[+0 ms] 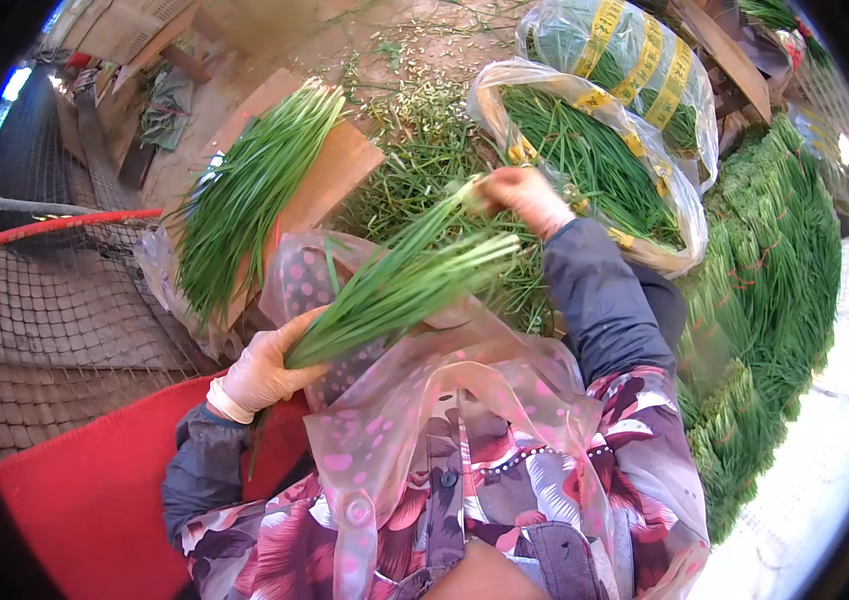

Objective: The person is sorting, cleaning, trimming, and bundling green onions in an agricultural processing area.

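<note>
My gloved left hand (262, 365) is wrapped round the leafy end of a bunch of garlic chives (394, 297) above my lap. The pale stem ends of this bunch point to the upper right. My gloved right hand (526, 198) pinches the white ends of some chives that fan off from the bunch; its fingertips are slightly blurred. Left of the bunch, a pile of chives (259, 195) lies on a brown board (329, 185), white ends away from me. To the right of my right hand stands an open clear plastic bag (689, 245) with loose chives inside.
Chive trimmings (414, 150) litter the ground ahead. A second plastic bag with yellow print (554, 45) lies behind the open one. Tied chive bundles (764, 330) are stacked along the right. Netting with a red rim (64, 230) and a red surface (94, 490) are at left.
</note>
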Available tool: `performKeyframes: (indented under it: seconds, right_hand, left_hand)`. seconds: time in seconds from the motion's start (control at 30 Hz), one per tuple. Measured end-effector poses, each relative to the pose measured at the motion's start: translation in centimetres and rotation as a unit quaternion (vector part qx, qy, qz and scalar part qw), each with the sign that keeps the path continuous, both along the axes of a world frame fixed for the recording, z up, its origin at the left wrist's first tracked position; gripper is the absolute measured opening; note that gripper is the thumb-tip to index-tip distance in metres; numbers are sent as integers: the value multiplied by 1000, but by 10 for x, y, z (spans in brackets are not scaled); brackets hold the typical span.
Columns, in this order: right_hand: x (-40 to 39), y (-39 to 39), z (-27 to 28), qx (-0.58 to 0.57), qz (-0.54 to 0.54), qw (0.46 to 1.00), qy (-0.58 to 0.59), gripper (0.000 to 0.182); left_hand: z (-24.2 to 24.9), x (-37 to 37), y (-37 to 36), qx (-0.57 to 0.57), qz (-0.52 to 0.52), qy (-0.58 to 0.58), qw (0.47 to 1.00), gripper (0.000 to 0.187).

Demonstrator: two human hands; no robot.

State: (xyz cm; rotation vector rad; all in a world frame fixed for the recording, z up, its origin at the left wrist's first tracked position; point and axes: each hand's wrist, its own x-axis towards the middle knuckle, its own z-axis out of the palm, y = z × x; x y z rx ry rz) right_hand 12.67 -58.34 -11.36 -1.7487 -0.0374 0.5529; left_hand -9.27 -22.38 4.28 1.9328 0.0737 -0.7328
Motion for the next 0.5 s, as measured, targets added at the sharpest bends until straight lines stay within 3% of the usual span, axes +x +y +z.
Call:
performKeyframes:
  seconds: [0.03, 0.07, 0.13, 0.2, 0.27, 0.3, 0.37, 0.4, 0.5]
  right_hand:
    - [18, -23, -9, -284, 72, 953, -71, 33]
    - [19, -34, -26, -454, 139, 872, -119, 38]
    - [0, -20, 0, -360, 150, 877, -280, 42]
    - [-13, 29, 44, -37, 179, 916, -357, 44]
    - [-16, 56, 42, -45, 337, 886, -316, 36]
    - [-20, 62, 42, -44, 335, 886, -317, 36]
    - [-31, 69, 42, -51, 288, 956, -35, 22]
    - [-35, 69, 42, -51, 291, 955, -33, 22]
    - [-36, 58, 40, 85, 68, 994, 16, 25]
  left_hand:
    - [13, 0, 0, 11, 22, 37, 999, 67]
    - [11, -3, 5, 13, 24, 38, 999, 67]
    - [3, -8, 14, 66, -28, -57, 996, 63]
    - [5, -1, 10, 83, -71, -62, 992, 62]
    - [7, 2, 8, 104, -115, -75, 985, 61]
    - [8, 2, 7, 106, -115, -68, 985, 61]
    - [8, 1, 5, 106, -113, -59, 986, 62]
    - [7, -1, 3, 97, -85, -62, 990, 63]
    - [4, -1, 1, 76, -47, -58, 994, 65]
